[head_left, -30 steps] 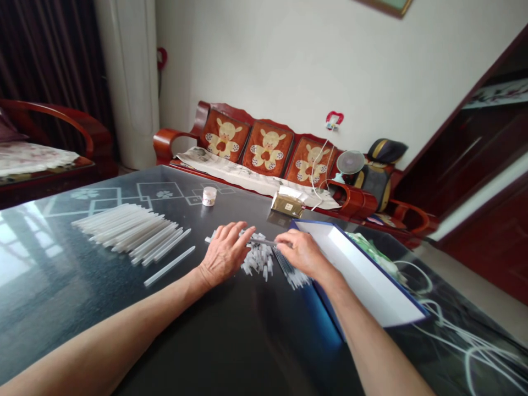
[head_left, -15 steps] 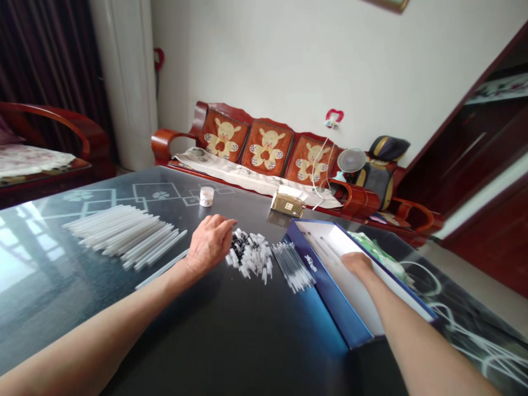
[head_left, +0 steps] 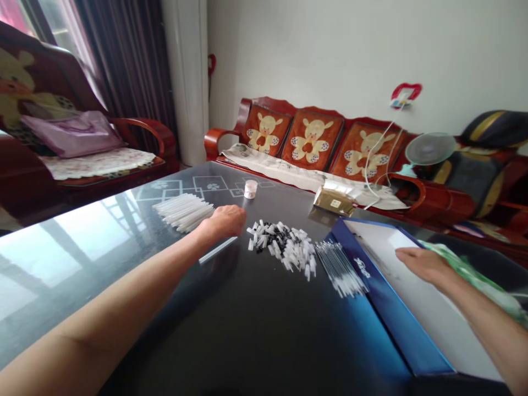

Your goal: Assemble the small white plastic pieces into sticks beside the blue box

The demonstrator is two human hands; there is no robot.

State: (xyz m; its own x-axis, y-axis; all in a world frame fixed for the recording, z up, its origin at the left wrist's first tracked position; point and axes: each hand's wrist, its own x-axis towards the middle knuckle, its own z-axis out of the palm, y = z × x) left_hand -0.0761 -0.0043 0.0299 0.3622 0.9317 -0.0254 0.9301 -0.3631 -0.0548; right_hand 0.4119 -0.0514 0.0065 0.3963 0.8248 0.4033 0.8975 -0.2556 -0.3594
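Head view: left hand [head_left: 226, 221] empty, loosely curled above the black glass table [head_left: 256, 341], just beside a translucent plastic tube [head_left: 217, 250]. Right hand [head_left: 421, 264] open, palm down over a white-lined blue cardboard box [head_left: 385, 308]. White-and-black plastic pen parts [head_left: 282, 247] lie heaped between the hands.

On the far side of the dark glass bench [head_left: 82, 242], at twelve o'clock, stands a small white jar [head_left: 250, 189], and at one o'clock lies a gold packet [head_left: 335, 201]. Behind them is a red wooden sofa [head_left: 216, 140] with three orange cushions [head_left: 312, 140] with animal pictures, and a long white cloth [head_left: 305, 179] lies on its seat. At two o'clock is a small round fan [head_left: 430, 148]. At ten o'clock there is an armchair [head_left: 140, 127] with a purple bag [head_left: 72, 135] on it, and beside it a dark curtain [head_left: 124, 66] and a tall white column [head_left: 187, 77].
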